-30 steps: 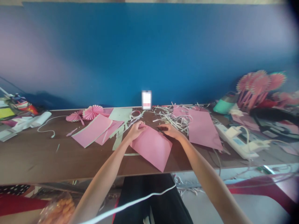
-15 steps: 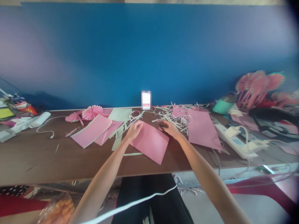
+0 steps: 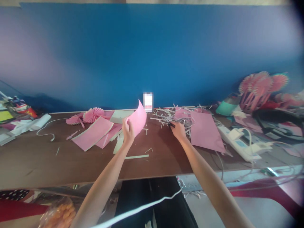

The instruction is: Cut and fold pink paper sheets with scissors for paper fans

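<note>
The person's left hand (image 3: 128,131) held a thin, pink rectangular paper sheet (image 3: 137,121) up off the table. Thumb and fingers pinched it narrowly near its lower edge, and the sheet stood tilted in the air with its top corner curving to a point. The right hand (image 3: 178,130) was curled narrowly around a small black implement (image 3: 171,125), too small and partly hidden to identify, just beside a tangled heap of thin, pale paper strips (image 3: 171,118). The two hands were well apart.

A sheet this thin, pinched at one spot, seemed likely to flex, so a grip spread along its edge would probably have held it steadier. Keeping the black implement clear of the sheet also looked sensible.

Both hands were above a dark brown wooden tabletop (image 3: 35,161). A long, pale green paper strip (image 3: 136,156) lay below the left hand, and two pink paper sheets (image 3: 92,133) lay farther left, near pleated pink paper fans (image 3: 91,115). To the right of the right hand lay a large pink paper panel (image 3: 206,131), with a white plastic power strip (image 3: 237,142) beyond it. Pink paper rosettes on sticks (image 3: 257,85) were clustered at the far right, against a blue wall (image 3: 142,47).
</note>
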Demonstrator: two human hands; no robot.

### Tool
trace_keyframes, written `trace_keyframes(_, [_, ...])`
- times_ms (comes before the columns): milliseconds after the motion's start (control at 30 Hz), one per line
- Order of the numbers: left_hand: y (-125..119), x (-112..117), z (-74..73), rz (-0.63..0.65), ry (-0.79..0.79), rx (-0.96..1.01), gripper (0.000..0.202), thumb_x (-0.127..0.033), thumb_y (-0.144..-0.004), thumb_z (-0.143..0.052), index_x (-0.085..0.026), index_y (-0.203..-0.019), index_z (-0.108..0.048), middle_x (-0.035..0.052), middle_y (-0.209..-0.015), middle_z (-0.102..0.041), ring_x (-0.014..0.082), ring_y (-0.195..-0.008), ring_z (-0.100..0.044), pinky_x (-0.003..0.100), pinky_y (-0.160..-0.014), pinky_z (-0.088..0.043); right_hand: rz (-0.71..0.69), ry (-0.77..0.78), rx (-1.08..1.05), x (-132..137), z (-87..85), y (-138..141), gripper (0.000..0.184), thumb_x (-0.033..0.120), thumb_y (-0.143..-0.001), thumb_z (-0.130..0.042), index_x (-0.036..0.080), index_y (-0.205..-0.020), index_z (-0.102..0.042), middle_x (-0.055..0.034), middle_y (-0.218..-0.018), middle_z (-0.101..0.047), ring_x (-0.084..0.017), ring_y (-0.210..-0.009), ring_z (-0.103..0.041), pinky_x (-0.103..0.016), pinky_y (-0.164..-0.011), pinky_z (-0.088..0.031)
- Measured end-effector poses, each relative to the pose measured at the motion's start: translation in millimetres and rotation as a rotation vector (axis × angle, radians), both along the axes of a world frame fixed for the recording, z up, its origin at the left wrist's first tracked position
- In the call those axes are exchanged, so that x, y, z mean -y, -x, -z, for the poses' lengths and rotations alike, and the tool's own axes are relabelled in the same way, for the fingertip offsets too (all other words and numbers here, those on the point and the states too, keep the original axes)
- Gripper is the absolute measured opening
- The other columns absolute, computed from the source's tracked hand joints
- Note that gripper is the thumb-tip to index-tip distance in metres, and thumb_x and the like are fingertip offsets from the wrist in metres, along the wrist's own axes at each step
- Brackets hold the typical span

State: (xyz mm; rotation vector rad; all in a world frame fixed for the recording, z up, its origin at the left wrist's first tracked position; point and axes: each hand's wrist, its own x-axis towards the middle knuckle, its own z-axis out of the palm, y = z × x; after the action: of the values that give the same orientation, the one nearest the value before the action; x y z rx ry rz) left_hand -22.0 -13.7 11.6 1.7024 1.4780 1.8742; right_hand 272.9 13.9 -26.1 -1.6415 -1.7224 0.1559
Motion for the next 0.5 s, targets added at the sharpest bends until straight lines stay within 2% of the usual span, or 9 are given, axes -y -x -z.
trace_keyframes(100, [-11.0, 12.0, -1.8, 0.125, -0.098, -0.195, 0.041, -0.039, -0.095, -0.029, -0.013, -0.118, -0.050, 0.0170, -0.113, -0.059, 0.0259, -0.112, -0.054, 0.042, -0.096, -0.041, -0.025, 0.038, 0.028, -3.5, 4.8, -2.5, 0.034, 0.022, -0.077, -0.056, 0.020, -0.109, -0.069, -0.0112, -0.099, -0.071, -0.029, -0.096, -0.064, -0.037, -0.089, -0.044])
trace_keyframes(267, [-33.3, 22.6, 4.7, 0.506, -0.136, -0.624, 0.035, -0.024, -0.095, -0.029, -0.021, -0.120, -0.054, 0.0097, -0.122, -0.059, 0.0214, -0.122, -0.048, 0.043, -0.103, -0.038, -0.002, -0.030, 0.030, -4.8, 9.6, -4.8, 0.032, 0.022, -0.071, -0.059, 0.019, -0.101, -0.070, -0.0107, -0.100, -0.070, -0.029, -0.096, -0.063, -0.037, -0.087, -0.046])
trace_keyframes(400, [-49.0, 26.7, 16.2, 0.765, -0.064, -0.861, 0.031, -0.022, -0.092, -0.037, -0.022, -0.113, -0.060, 0.0102, -0.112, -0.064, 0.0234, -0.110, -0.056, 0.042, -0.098, -0.040, -0.099, -0.083, -0.045, -5.0, 11.3, -6.8, 0.025, 0.020, -0.071, -0.053, 0.016, -0.089, -0.069, -0.0099, -0.091, -0.071, -0.028, -0.088, -0.064, -0.034, -0.076, -0.050])
trace_keyframes(500, [-56.2, 26.7, 25.5, 0.820, -0.024, -0.972, 0.026, -0.021, -0.089, -0.044, -0.022, -0.107, -0.063, 0.0102, -0.105, -0.066, 0.0230, -0.100, -0.061, 0.038, -0.093, -0.044, -0.099, -0.089, -0.033, -5.7, 10.7, -6.4, 0.020, 0.022, -0.073, -0.052, 0.016, -0.083, -0.068, -0.0094, -0.082, -0.071, -0.026, -0.077, -0.065, -0.032, -0.068, -0.050])
